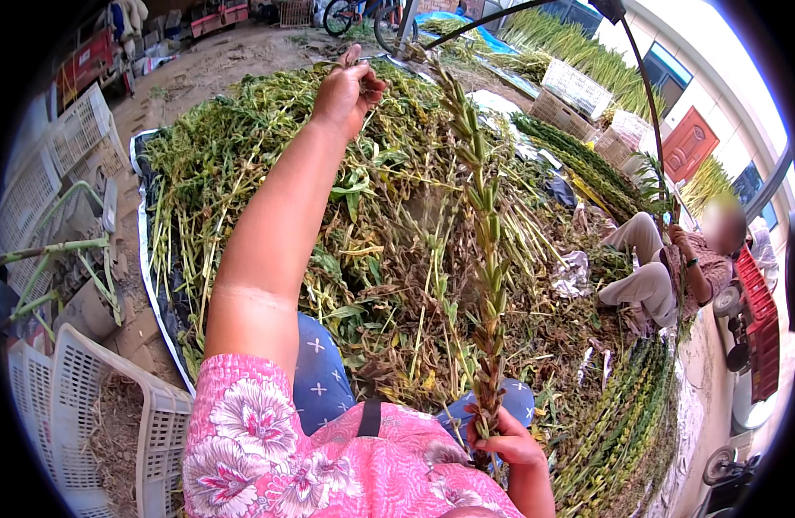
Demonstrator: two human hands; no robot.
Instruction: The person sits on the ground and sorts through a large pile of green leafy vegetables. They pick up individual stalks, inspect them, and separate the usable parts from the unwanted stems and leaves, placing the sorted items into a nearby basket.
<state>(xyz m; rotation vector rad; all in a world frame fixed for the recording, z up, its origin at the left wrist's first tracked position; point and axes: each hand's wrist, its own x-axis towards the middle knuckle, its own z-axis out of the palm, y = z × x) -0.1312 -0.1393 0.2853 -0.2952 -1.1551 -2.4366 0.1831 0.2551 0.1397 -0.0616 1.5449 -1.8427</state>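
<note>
My right hand [509, 443] grips the lower end of a tall sesame stalk [490, 226] near my lap. The stalk stands nearly upright, lined with green seed capsules, with brown withered bits near its base. My left hand [349, 90] reaches far out over the back of the leaf pile, its fingers loosely curled. Whether a bit of leaf is between those fingers is not clear. Below my outstretched arm spreads a heap of cut stalks and green and brown leaves [371, 252], lying on a dark sheet with a white edge [142, 226].
A person [656, 272] sits at the right, holding a plant stalk. Bundled sesame stalks [617, 414] lie at the lower right, and another row [578, 162] lies behind. Plastic crates [99, 421] stand at the left, beside a green metal frame [60, 249]. A red cart [760, 324] is beyond the person.
</note>
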